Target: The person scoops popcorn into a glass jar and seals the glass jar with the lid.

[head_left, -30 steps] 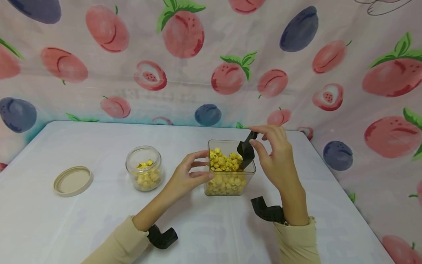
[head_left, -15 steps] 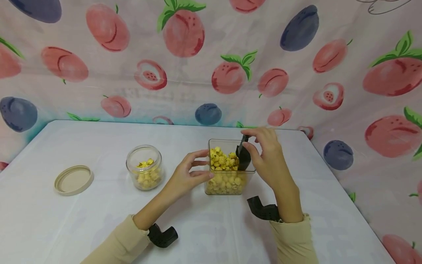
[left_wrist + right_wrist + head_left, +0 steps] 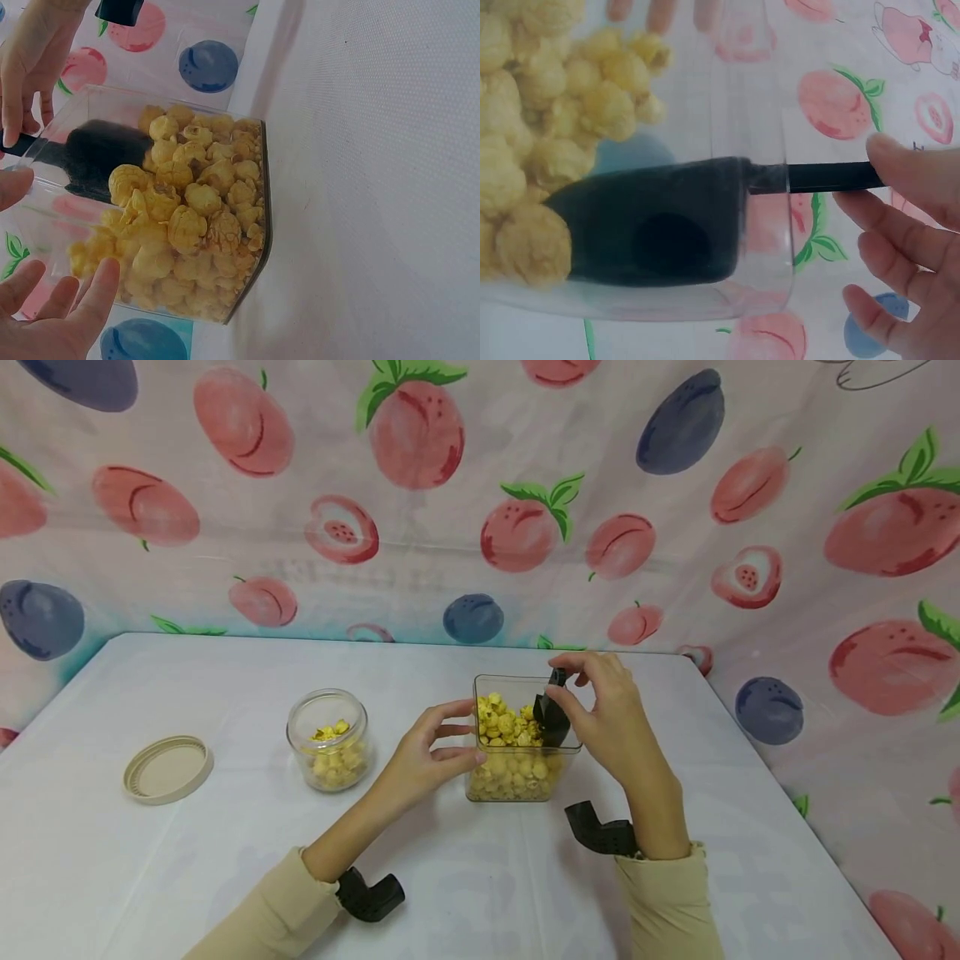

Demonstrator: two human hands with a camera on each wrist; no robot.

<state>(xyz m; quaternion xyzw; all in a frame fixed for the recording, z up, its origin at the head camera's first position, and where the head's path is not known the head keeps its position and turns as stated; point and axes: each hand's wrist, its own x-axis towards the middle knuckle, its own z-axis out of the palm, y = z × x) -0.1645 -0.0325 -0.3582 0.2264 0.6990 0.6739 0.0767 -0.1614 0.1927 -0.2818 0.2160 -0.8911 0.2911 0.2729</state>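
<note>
The clear square container (image 3: 522,750) of yellow popcorn (image 3: 507,727) stands on the white table (image 3: 225,852), and everything else is easiest placed from it. Inside it, at its right wall, a black scoop (image 3: 551,717) is dug bowl-down into the popcorn; the right wrist view shows the scoop's bowl (image 3: 656,225) lying against the kernels behind the clear wall, its thin handle (image 3: 825,178) sticking out over the rim. The right hand (image 3: 611,718) pinches that handle near its end between thumb and forefinger, the other fingers loosely curled below it; gripping so far back seems to let the bowl reach deep while the fingers stay outside the container.

The left hand (image 3: 420,760) is at the container's left wall, fingers straight and slightly spread, their tips touching or all but touching the plastic, probably to brace it so the push of the scoop does not slide it across the table. The left wrist view shows those fingers (image 3: 90,292) flat against the near wall, not wrapped round it.

To the left of the container, near but apart, stands a small round glass jar (image 3: 327,741), open-topped and holding a little popcorn at the bottom. Farther left again, well apart from the container, the jar's beige lid (image 3: 167,769) lies flat on the table, out of the way of both hands
</note>
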